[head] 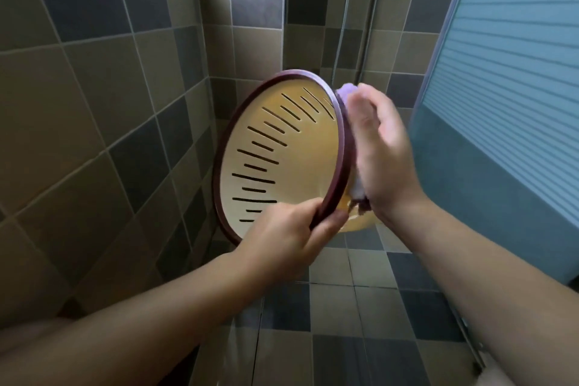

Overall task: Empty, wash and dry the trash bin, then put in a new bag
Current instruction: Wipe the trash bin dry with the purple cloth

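Observation:
A yellow trash bin (294,160) with slotted walls and a dark red rim is held up on its side, its mouth facing me. My left hand (288,238) grips the rim at its lower edge, thumb inside and fingers outside. My right hand (376,150) presses a purple cloth (346,94) against the bin's outer wall on the right. The cloth shows above and below that hand. The hand is blurred.
Brown and grey tiled walls stand to the left and behind the bin. A tiled floor (338,307) lies below. A blue-grey ribbed panel (501,88) stands close on the right, with a glass partition edge (344,9) behind the bin.

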